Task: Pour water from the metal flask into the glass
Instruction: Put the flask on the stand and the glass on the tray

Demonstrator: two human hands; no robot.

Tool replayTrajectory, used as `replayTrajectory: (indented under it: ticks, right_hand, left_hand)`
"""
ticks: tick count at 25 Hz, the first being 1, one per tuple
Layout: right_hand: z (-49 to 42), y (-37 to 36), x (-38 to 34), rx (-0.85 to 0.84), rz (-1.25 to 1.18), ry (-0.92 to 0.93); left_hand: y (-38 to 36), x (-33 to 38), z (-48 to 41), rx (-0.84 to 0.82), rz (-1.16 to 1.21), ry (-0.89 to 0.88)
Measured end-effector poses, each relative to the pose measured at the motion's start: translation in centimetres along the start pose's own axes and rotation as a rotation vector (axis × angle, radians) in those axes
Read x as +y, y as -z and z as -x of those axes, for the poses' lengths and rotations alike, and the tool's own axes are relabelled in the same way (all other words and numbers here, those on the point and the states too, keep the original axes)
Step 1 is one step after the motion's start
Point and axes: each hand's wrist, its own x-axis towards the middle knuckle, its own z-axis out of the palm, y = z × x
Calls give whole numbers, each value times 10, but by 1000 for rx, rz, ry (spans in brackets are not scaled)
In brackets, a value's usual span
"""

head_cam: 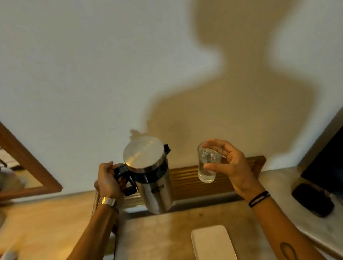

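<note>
Above the near tabletop (157, 247), my left hand (108, 182) is wrapped tight around the black handle (123, 177) of the metal flask (150, 174), held aloft and upright. To its right, apart, my right hand (232, 163) pinches the glass (208, 164), partly filled. Tilting without closing that gap would likely spill water; the fingertip hold could slip.

Metal flask (154, 180) left of glass (208, 164), both above the table (157, 247).

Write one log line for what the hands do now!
left hand: holds flask handle | right hand: holds glass | both lifted | not pouring
</note>
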Motion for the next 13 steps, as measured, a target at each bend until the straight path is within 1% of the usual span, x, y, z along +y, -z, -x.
replayTrajectory:
  ticks: [3,6,10,13]
  right_hand:
    - [21,7,92,40,71,-160]
    - [40,16,182,48,179,-301]
    - [65,28,289,57,328,-395]
    - [76,38,369,38,395,-489]
  left_hand:
    - [36,-93,-8,164,-13,88]
    - [65,-179,-11,238,-71,144]
    - [106,-272,-15,350,-144,227]
    - [141,-333,-30,390,-209,234]
